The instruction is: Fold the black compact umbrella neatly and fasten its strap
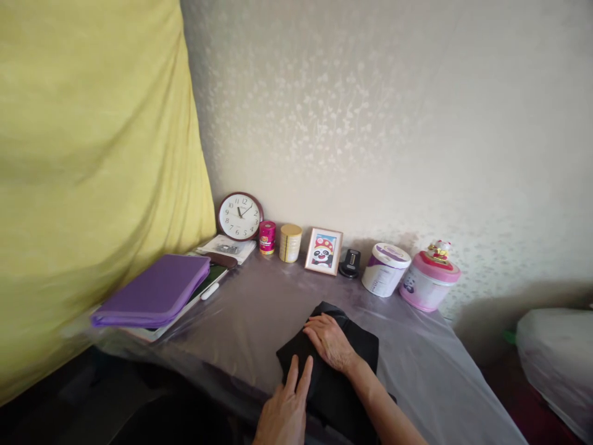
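A piece of black folded cloth (343, 395) lies on the table near its front edge; I cannot tell whether it is a garment or a bag. My right hand (330, 341) rests flat on its upper part, palm down, fingers stretched toward the left. Lower down, my left hand (286, 405) is at the cloth's left side, two fingers extended and spread over the black fabric. Neither hand grips anything that I can see. The cloth's lower end runs out of view, partly hidden by the right forearm.
A grey-purple covered table (241, 309) carries a purple folder (152, 290) at left. Along the wall stand a clock (240, 216), a pink tin (267, 238), a yellow-lidded can (290, 243), a framed panda picture (323, 251), a black object (350, 264) and two tubs (384, 272).
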Available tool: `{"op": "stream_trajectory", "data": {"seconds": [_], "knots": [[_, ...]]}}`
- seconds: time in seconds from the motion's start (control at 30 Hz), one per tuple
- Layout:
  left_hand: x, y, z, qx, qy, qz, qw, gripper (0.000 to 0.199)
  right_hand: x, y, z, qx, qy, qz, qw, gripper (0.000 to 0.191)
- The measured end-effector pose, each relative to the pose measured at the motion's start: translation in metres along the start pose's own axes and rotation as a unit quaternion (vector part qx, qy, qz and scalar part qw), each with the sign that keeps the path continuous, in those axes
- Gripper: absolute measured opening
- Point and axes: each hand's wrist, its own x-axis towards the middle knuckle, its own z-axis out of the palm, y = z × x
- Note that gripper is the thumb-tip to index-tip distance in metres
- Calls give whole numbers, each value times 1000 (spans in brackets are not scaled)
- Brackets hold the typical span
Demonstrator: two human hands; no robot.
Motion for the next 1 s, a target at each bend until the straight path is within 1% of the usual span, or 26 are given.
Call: {"op": "stream_trajectory", "data": {"seconds": [0.07, 0.17, 0.23, 0.3, 0.37, 0.47, 0.53, 0.57, 0.63, 0.7, 0.77, 0.8, 0.87, 0.93, 1.0], "knots": [[0, 0, -3, -16, -15, -2, 1000, 76, 8, 16, -2, -25, -7, 16, 1000, 39], [1, 0, -7, -27, -24, -5, 999, 77, 17, 37, -4, -62, -32, 64, 996, 39], [2, 1, -8, -27, -32, -9, 999, 76, 22, 49, -4, -71, -58, 123, 988, 38], [3, 2, -9, -24, -34, -12, 999, 75, 25, 60, -3, -65, -71, 188, 977, 36], [4, 2, -8, -20, -31, -10, 999, 76, 27, 67, -2, -57, -66, 233, 969, 37], [4, 1, -5, -16, -22, -9, 1000, 79, 24, 73, -5, -58, -47, 262, 962, 40], [3, -1, -1, -18, -9, -11, 1000, 78, 16, 76, -12, -60, -16, 278, 958, 39], [2, -1, 1, -20, 0, -12, 1000, 77, 9, 76, -16, -60, 13, 283, 957, 37], [1, -3, 5, -22, 23, -12, 999, 74, -11, 76, -25, -60, 92, 286, 952, 35], [1, -3, 9, -20, 45, -9, 999, 73, -37, 72, -34, -62, 175, 282, 941, 34], [0, -3, 11, -18, 56, -5, 998, 72, -63, 62, -41, -56, 223, 296, 927, 35], [0, -3, 12, -17, 58, -4, 998, 71, -75, 56, -42, -43, 231, 313, 920, 36], [0, -2, 11, -16, 59, -2, 998, 71, -93, 42, -42, 10, 217, 365, 905, 40], [0, -2, 10, -18, 62, 0, 998, 70, -105, 27, -37, 83, 190, 413, 887, 47], [0, -3, 10, -20, 67, 4, 998, 70, -111, 15, -30, 137, 180, 435, 872, 52]]}}
